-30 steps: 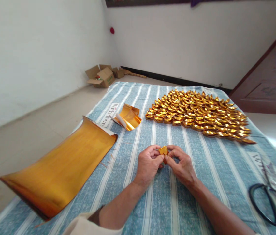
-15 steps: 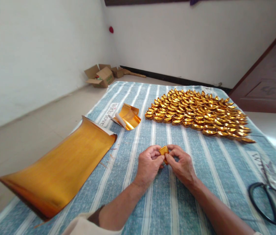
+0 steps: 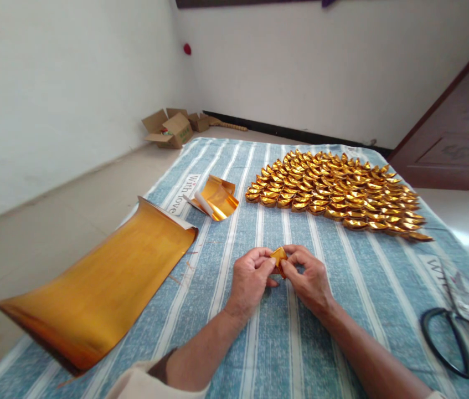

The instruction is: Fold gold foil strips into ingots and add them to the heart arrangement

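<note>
My left hand [image 3: 250,280] and my right hand [image 3: 309,280] meet over the striped cloth, both pinching a small folded piece of gold foil paper [image 3: 279,257] between their fingertips. The piece is held just above the cloth, and most of it is hidden by my fingers. Beyond my hands lies a wide spread of finished gold paper ingots [image 3: 334,191] packed in rows.
A large curled sheet of gold foil [image 3: 101,282] hangs over the left edge of the blue striped cloth [image 3: 300,343]. Small cut gold sheets [image 3: 216,198] lie further back. Black scissors [image 3: 454,343] rest at the right. Cardboard boxes [image 3: 171,128] stand by the far wall.
My fingers have shifted slightly on the gold piece, turning it a little. The hands stay in the same spot.
</note>
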A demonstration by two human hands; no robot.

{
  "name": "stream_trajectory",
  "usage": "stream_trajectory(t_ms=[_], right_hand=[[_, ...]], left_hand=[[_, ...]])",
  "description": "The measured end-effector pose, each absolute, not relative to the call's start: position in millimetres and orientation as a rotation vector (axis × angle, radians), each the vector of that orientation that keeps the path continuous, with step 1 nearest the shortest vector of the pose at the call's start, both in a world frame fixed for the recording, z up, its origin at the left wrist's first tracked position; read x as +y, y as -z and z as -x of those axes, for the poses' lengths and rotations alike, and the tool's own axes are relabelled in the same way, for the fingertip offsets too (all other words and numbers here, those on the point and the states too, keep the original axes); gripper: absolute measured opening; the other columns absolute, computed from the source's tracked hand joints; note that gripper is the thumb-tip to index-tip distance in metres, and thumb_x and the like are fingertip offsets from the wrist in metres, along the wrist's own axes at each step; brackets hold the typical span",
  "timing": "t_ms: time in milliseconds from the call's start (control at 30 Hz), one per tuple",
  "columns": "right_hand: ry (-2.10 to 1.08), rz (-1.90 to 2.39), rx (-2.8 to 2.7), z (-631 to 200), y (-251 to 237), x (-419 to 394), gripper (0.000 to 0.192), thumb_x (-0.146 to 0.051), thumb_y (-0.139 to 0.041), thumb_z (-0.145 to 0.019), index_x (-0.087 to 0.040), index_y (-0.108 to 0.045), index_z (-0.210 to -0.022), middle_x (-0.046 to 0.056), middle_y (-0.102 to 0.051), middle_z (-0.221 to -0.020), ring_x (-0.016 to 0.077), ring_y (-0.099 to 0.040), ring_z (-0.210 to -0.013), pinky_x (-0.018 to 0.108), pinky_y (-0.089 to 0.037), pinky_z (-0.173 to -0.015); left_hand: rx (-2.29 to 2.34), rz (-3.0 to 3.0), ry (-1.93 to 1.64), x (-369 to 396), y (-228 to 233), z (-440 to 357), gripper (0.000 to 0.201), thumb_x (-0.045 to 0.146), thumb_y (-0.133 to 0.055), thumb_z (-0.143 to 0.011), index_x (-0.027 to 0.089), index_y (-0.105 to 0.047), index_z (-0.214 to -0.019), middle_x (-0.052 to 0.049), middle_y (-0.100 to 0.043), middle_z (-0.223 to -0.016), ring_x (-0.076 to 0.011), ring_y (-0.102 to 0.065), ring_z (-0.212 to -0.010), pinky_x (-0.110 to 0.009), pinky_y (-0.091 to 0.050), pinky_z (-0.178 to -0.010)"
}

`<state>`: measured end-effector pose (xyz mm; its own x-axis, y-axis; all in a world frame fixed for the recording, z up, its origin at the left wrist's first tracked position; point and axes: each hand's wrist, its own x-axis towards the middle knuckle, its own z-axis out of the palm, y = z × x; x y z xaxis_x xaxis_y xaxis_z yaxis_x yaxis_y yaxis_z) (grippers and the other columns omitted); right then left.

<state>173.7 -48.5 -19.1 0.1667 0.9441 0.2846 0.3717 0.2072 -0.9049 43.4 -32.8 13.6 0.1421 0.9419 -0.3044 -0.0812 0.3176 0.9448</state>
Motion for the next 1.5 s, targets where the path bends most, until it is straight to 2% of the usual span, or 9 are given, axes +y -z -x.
stream_trajectory(t_ms=[467, 767, 1233, 1500], right_hand=[[-0.637, 1.349, -1.417, -174, 24, -49, 0.021, -0.021, -0.058, -0.078, -0.02, -0.052, -0.058, 0.007, -0.066, -0.095, 0.0202, -0.062, -0.092, 0.036, -0.045, -0.084], [-0.667, 1.25, -1.539, -178, 22, -50, 0.016, -0.023, -0.059, -0.082, -0.02, -0.065, -0.068, 0.007, -0.065, -0.098, 0.0203, -0.061, -0.095, 0.036, -0.045, -0.086], [-0.716, 1.248, -1.589, -180, 24, -47, 0.018, -0.026, -0.06, -0.083, -0.021, -0.065, -0.067, 0.006, -0.066, -0.094, 0.0194, -0.062, -0.09, 0.035, -0.047, -0.082], [-0.556, 1.227, -1.661, -178, 23, -48, 0.016, -0.024, -0.06, -0.083, -0.021, -0.066, -0.069, 0.006, -0.066, -0.09, 0.0192, -0.061, -0.087, 0.035, -0.049, -0.08]], left_hand=[[1.18, -0.909, -0.915, -30, -13, -42, 0.015, 0.027, -0.062, -0.073, 0.014, -0.06, -0.079, -0.005, -0.069, -0.071, -0.019, -0.069, -0.063, -0.019, -0.052, -0.043], [1.209, -0.937, -0.913, -28, -12, -38, 0.017, 0.027, -0.061, -0.074, 0.013, -0.061, -0.082, -0.005, -0.07, -0.07, -0.017, -0.069, -0.061, -0.018, -0.051, -0.043], [1.197, -0.933, -0.88, -26, -14, -34, 0.017, 0.028, -0.064, -0.073, 0.013, -0.062, -0.079, -0.005, -0.069, -0.067, -0.0145, -0.066, -0.058, -0.017, -0.05, -0.044], [1.189, -0.916, -0.875, -26, -15, -33, 0.017, 0.028, -0.067, -0.07, 0.013, -0.062, -0.077, -0.005, -0.069, -0.067, -0.0126, -0.064, -0.056, -0.016, -0.049, -0.043]])
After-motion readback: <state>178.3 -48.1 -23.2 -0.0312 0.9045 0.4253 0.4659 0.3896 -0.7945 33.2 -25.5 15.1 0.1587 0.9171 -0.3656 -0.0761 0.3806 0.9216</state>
